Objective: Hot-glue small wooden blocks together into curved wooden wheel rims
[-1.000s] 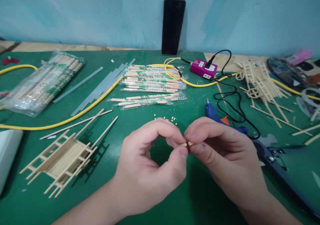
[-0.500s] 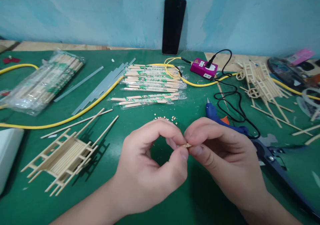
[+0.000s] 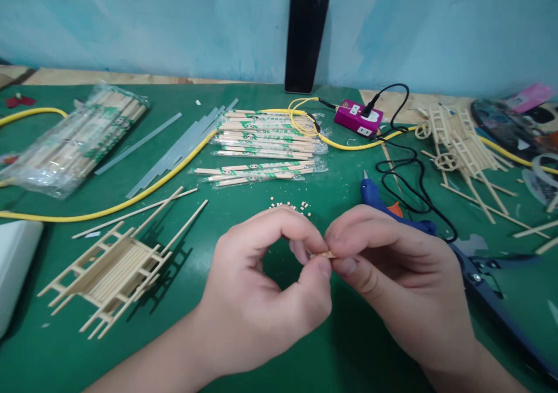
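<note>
Green table point(image 3: 192, 329) strewn with wooden sticks. Left hand point(image 3: 257, 306) and right hand point(image 3: 405, 277) held above it, fingertips close together. Slatted wooden frame point(image 3: 117, 274) laid at left, well apart from hands. Blue glue gun point(image 3: 374, 197) partly hidden behind right hand. Small wooden piece point(image 3: 326, 254) pinched between both hands' thumbs and forefingers; whether 1 or 2 pieces cannot be told. Tiny wooden bits point(image 3: 293, 208) scattered beyond left hand.

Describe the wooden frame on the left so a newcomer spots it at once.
On the green table, look left of the person's left hand. The pale wooden frame sits nearer than the yellow cable, two long poles pointing away. Unlike the wooden model at far right, it shows no wheels.
</note>
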A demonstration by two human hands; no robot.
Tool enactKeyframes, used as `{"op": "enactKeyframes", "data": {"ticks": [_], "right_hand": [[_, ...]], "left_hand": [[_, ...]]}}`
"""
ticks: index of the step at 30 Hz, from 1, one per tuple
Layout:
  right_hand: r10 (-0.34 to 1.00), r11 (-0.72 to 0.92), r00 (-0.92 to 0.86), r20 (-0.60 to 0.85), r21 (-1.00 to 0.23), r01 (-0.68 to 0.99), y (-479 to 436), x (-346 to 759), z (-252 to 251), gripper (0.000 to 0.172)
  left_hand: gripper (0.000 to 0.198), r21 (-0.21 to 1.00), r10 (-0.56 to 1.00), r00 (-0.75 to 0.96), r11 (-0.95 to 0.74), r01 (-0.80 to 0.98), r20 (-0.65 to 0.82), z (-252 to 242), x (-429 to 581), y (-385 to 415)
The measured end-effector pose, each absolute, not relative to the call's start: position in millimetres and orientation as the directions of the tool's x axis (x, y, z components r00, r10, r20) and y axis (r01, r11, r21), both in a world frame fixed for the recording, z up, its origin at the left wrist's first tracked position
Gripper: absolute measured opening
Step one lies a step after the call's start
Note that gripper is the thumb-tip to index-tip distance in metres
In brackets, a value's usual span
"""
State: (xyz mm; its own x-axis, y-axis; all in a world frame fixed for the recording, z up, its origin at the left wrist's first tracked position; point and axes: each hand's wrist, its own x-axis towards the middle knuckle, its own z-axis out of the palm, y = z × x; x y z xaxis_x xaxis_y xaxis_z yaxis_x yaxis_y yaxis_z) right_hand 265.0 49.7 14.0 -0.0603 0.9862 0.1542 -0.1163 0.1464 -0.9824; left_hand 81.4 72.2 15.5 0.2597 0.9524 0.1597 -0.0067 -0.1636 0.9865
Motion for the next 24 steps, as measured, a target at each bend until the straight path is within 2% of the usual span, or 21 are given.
{"op": "enactKeyframes", "data": {"ticks": [18, 24], "right_hand": [[0.979, 0.192, -0.052, 0.198, -0.976, -0.103, 52.4, 263.9, 13.1, 0.021], [0.978, 0.198, -0.044, 0.202, -0.977, -0.082, 51.0, 266.4, 15.9, 0.034]], "left_hand": [[0.013, 0.991, 0.957, 0.264, -0.133, 0.027, 0.121, 20.8, 80.7, 73.4], [0.01, 1.0, 0.957, 0.289, -0.01, -0.002, 0.01, 26.0, 78.1, 74.2]]}}
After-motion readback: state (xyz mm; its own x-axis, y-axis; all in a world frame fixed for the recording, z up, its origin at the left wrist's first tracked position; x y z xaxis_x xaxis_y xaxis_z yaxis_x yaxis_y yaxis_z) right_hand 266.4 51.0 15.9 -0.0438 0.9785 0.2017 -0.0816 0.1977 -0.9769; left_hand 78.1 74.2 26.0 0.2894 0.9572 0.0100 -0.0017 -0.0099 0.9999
